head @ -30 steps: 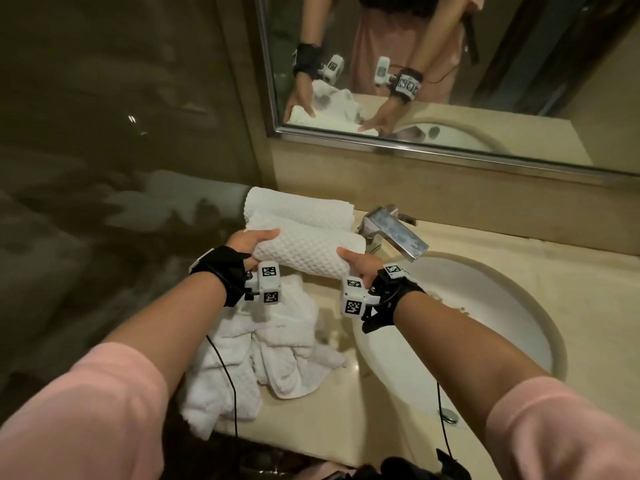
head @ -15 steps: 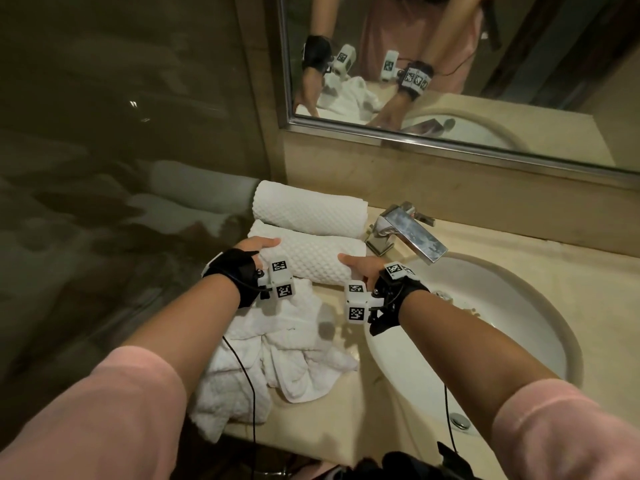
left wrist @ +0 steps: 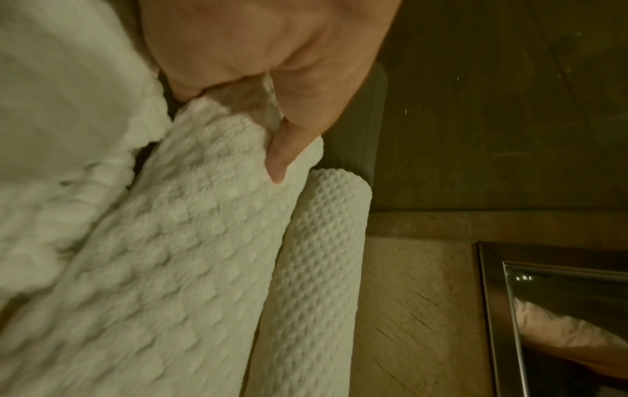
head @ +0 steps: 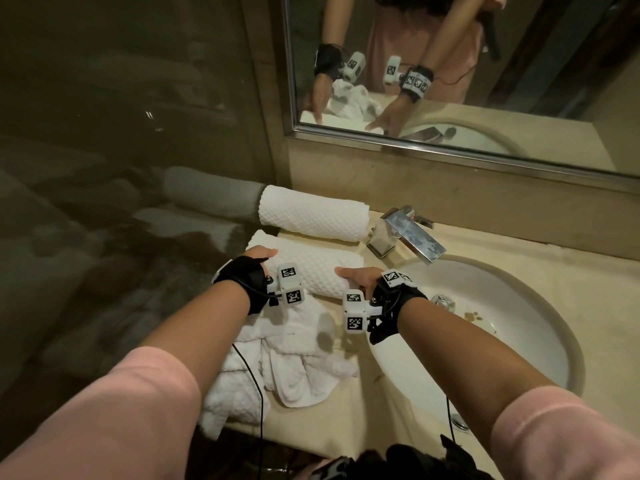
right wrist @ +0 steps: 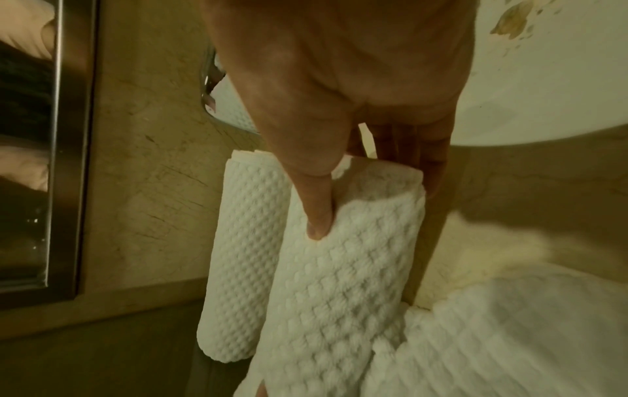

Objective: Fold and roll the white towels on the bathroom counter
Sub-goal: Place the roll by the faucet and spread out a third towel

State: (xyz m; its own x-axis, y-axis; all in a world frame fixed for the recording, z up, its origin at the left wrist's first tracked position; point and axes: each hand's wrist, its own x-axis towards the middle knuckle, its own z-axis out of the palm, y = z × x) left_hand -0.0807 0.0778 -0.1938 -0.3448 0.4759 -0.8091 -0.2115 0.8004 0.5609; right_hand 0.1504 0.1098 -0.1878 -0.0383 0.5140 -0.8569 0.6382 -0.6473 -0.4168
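A rolled white towel (head: pixel 315 266) (left wrist: pixel 190 268) (right wrist: pixel 339 290) lies on the beige counter (head: pixel 519 275), held at both ends. My left hand (head: pixel 258 256) (left wrist: pixel 271 129) grips its left end, thumb on top. My right hand (head: pixel 355 277) (right wrist: pixel 339 161) grips its right end, thumb on top and fingers behind. A second rolled towel (head: pixel 311 218) (left wrist: pixel 316 268) (right wrist: pixel 238 255) lies just behind it against the wall. A heap of loose white towels (head: pixel 277 362) (left wrist: pixel 61 134) (right wrist: pixel 509 335) lies in front, under my wrists.
A chrome faucet (head: pixel 405 239) stands right of the rolls, over the white sink basin (head: pixel 485 341). A mirror (head: pixel 450 64) hangs above the counter's backsplash. A dark glass wall (head: pixel 121 168) closes the left side. The counter's front edge is near the towel heap.
Both hands have lowered the rolled towel from mid-air onto the counter, in front of the other roll.
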